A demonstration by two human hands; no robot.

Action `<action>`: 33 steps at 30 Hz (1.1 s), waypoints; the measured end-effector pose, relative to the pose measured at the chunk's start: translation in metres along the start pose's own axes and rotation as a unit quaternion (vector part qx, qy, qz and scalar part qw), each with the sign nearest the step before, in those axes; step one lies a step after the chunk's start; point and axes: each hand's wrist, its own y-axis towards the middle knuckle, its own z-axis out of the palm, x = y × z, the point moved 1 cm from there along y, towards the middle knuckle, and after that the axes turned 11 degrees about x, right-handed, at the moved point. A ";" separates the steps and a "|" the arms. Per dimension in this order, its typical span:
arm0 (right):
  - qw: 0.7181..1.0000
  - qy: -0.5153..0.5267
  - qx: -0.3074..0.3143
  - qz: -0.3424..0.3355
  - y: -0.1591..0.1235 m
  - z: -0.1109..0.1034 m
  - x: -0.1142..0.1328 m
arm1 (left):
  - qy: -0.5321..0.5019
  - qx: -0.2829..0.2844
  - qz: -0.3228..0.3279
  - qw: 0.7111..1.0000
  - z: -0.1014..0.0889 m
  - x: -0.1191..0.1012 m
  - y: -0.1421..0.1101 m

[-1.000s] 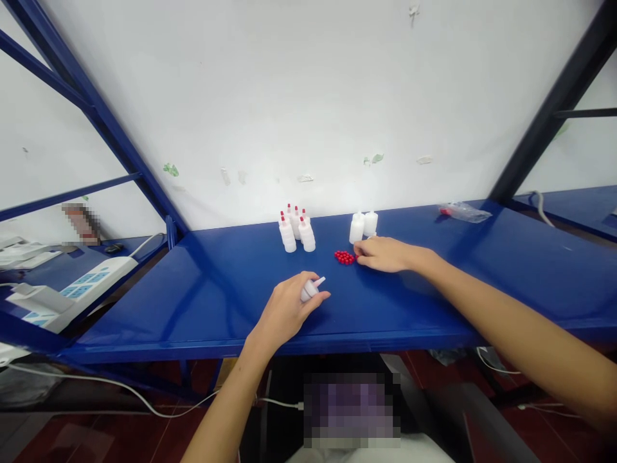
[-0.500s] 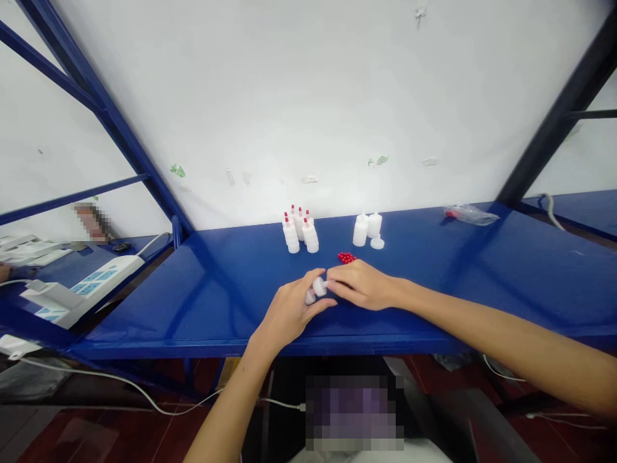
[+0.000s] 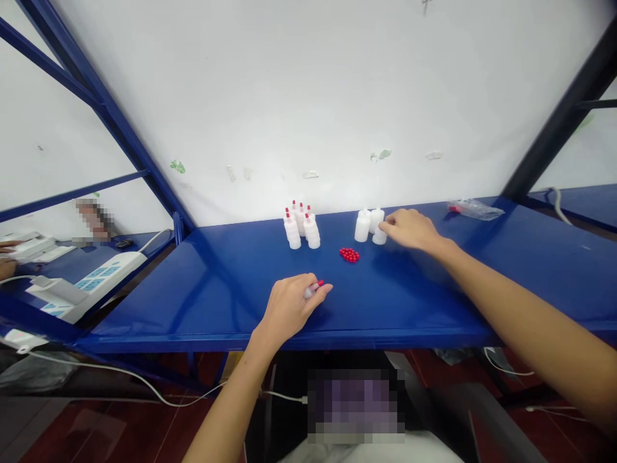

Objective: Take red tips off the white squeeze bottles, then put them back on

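My left hand point(image 3: 294, 302) is closed above the front part of the blue table, its fingers curled round a small white spout piece point(image 3: 310, 291) with a red tip. The fingers hide most of this piece, so I cannot tell whether a bottle is attached. At the right, my right hand point(image 3: 409, 229) reaches forward, thumb and fingertips closed on a small round white cap point(image 3: 380, 238). Beside it stand white squeeze bottles point(image 3: 362, 227). A pile of small red tips point(image 3: 349, 255) lies between my hands.
Several white bottles with red tips point(image 3: 301, 230) stand grouped at the back of the blue table point(image 3: 231, 276). A clear plastic bag point(image 3: 477, 209) with something red lies back right. Blue frame posts flank the table. A power strip point(image 3: 96, 286) and part of another person's hand point(image 3: 7, 267) are left.
My right hand has left the white piece in my left hand and moved right and back to the white cap. A red tip now shows on the piece in my left hand.
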 end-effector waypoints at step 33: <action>0.832 0.047 0.047 -0.550 -0.087 0.030 0.102 | -0.040 0.021 0.106 0.993 0.001 -0.006 -0.005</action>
